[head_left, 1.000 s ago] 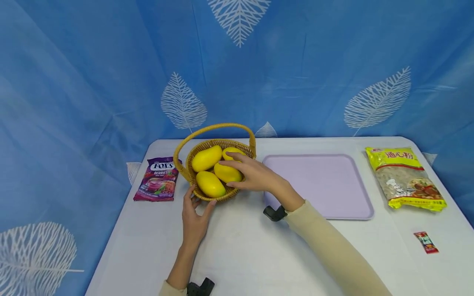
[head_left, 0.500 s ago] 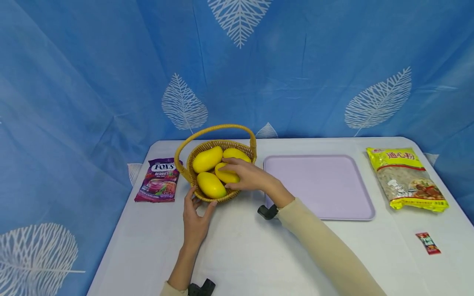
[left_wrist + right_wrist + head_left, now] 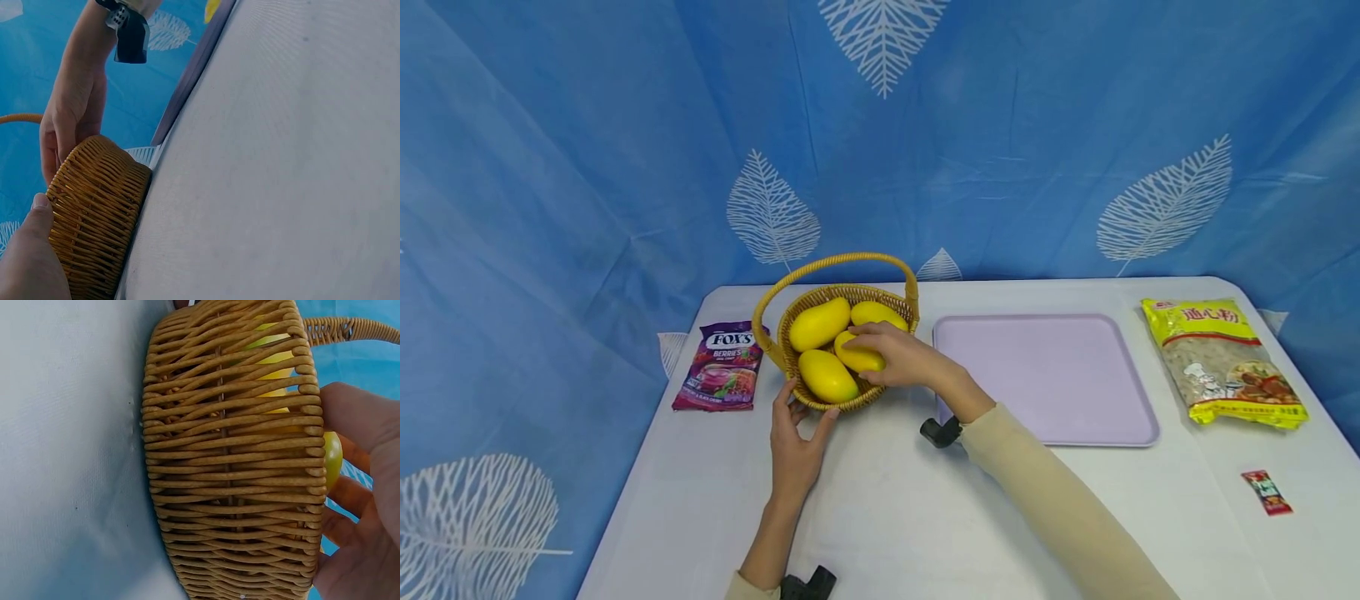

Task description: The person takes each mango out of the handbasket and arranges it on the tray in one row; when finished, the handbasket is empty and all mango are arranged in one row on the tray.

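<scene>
A round wicker basket (image 3: 874,398) with a tall arched handle stands on the white table, holding several yellow mangoes, among them one at the front left (image 3: 826,377). My left hand (image 3: 796,450) holds the near left side of the basket, its thumb lying against the weave by the rim in the left wrist view. Reaching in over the right rim, my right hand (image 3: 906,357) grips the middle mango (image 3: 859,357) between thumb and fingers. In the right wrist view the basket wall hides most of the fruit, and only a bit of that mango (image 3: 334,456) shows beside the fingers.
Left of the basket lies a purple candy bag (image 3: 721,367). A lilac tray (image 3: 1045,375) is on the right, partly behind my right forearm. Farther right are a yellow pasta bag (image 3: 1225,362) and a small red candy packet (image 3: 1267,492). Blue leaf-patterned cloth hangs behind.
My right hand has moved slightly left and closed around the middle mango, uncovering more of the mango at the back right. The left hand and the basket have stayed put.
</scene>
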The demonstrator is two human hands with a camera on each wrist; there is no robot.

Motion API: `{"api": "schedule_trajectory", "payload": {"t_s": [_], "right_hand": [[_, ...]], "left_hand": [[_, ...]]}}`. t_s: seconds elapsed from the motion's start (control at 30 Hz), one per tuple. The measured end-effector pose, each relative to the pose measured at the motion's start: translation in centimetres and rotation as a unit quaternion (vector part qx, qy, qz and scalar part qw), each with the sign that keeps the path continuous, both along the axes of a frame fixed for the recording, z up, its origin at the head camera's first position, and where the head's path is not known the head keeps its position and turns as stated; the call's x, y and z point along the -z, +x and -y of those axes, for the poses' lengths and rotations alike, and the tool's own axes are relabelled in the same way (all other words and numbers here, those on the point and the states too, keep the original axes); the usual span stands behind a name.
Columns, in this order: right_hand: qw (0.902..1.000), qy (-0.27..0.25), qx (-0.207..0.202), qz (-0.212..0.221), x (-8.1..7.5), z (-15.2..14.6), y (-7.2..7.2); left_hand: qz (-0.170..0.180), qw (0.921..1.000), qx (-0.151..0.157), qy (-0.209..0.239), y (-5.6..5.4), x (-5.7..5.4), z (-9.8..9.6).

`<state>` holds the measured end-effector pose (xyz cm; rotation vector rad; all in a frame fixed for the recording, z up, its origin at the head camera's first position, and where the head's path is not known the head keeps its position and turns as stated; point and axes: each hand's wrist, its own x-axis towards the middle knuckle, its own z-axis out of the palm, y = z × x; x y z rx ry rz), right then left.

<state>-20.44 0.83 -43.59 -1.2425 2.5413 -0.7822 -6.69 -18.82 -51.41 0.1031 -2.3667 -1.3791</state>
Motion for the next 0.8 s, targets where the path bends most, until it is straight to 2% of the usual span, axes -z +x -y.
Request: {"api": "schedule_trajectory", "payload": {"t_s": [0.33, 0.57, 0.8], "right_hand": [[0.9996, -0.021, 0.012, 0.014, 0.3, 0.1, 0.4], [0.9994, -0.028, 0.017, 0.01, -0.6, -0.2, 0.5], [0.9986, -0.045, 0.028, 0.005, -1.0, -0.5, 0.9]], "left_hand": [[-0.002, 1.0, 0.006, 0.003, 0.1, 0.2, 0.1], [-0.017, 0.9998, 0.009, -0.002, -0.1, 0.2, 0.0], [-0.018, 0.9998, 0.009, 0.0, 0.0, 0.3, 0.1]]}}
